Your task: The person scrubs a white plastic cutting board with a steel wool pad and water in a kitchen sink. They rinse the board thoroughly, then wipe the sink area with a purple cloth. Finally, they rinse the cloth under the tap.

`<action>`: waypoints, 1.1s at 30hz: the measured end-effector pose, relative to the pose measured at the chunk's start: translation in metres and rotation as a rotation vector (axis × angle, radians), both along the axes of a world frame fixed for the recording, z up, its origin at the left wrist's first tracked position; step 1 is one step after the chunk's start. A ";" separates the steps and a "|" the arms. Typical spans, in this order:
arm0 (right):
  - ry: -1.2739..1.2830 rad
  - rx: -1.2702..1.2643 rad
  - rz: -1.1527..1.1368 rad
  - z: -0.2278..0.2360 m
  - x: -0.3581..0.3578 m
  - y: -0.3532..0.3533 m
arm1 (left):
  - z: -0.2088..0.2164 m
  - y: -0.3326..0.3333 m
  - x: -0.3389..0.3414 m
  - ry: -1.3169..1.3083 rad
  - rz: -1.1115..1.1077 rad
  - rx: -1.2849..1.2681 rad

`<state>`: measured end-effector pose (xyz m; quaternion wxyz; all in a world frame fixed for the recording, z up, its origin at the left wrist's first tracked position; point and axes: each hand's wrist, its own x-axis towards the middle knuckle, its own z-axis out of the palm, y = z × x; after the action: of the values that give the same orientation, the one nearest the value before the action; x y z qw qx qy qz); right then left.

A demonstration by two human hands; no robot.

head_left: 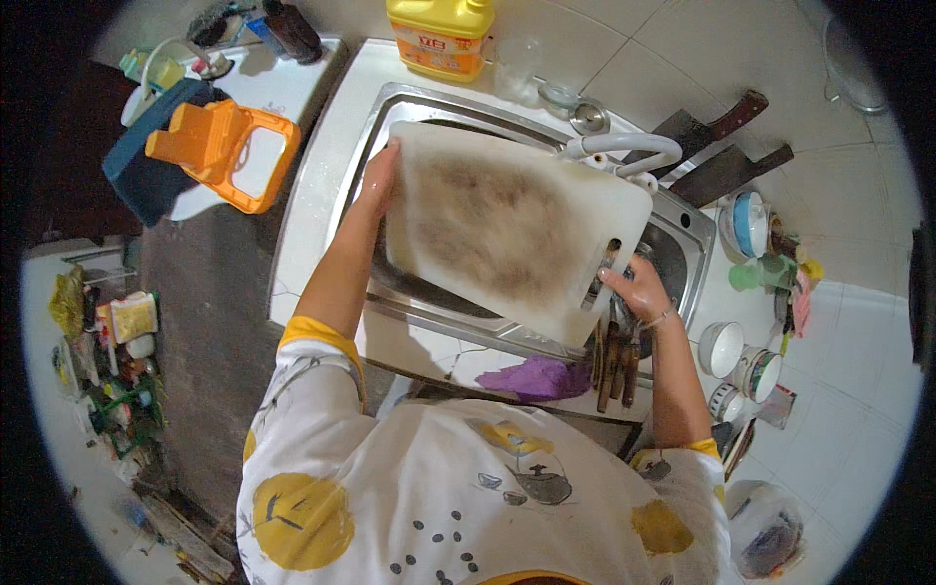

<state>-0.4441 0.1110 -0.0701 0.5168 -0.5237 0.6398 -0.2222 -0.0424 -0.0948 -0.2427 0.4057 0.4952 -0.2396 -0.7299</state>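
Over the metal sink (439, 320), hands (640, 291) grip a brown-smudged rectangular board (502, 229).

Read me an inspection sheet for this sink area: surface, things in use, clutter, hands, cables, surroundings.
Surface: white counter around a metal sink.
Things in use: pale cutting board, darkly stained across its middle, held over the sink.
Clutter: yellow jug behind the sink; cleavers and bowls to the right; purple cloth and utensils near the front edge.
Hands: left hand grips the board's left edge; right hand holds its right end beside the slot.
Cables: nothing seen.
Surroundings: tiled wall behind; orange plastic item on the left.
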 end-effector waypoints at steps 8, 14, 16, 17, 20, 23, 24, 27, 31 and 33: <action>0.182 -0.227 -0.115 -0.041 -0.004 -0.053 | 0.089 0.018 0.044 -0.143 -0.043 -0.123; 0.124 -0.247 -0.168 -0.034 -0.001 -0.077 | 0.133 0.035 0.055 0.012 -0.008 -0.216; 0.137 -0.272 -0.202 -0.038 0.001 -0.075 | 0.127 0.034 0.062 -0.011 -0.014 -0.268; 0.180 -0.259 -0.219 -0.042 -0.003 -0.076 | 0.127 0.034 0.065 -0.085 0.023 -0.254; 0.137 -0.280 -0.322 -0.055 -0.004 -0.074 | 0.142 0.021 0.061 -0.280 -0.048 -0.403; 0.251 -0.286 -0.315 -0.059 0.000 -0.080 | 0.190 0.021 0.043 -0.291 0.035 -0.322; 0.207 -0.275 -0.296 -0.058 0.010 -0.081 | 0.199 0.022 0.041 -0.313 0.064 -0.289; 0.134 -0.189 -0.269 -0.071 0.014 -0.094 | 0.206 0.012 0.069 -0.516 0.031 -0.365; 0.106 -0.054 -0.333 -0.070 0.042 -0.105 | 0.248 0.042 0.056 -0.564 0.062 -0.507; -0.009 -0.101 -0.374 -0.108 0.043 -0.115 | 0.258 0.046 0.052 -0.488 0.104 -0.529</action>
<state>-0.4013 -0.0036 -0.1778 0.4423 -0.4202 0.7116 -0.3484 0.0095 -0.0486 0.0152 0.4870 0.5443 -0.4846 -0.4814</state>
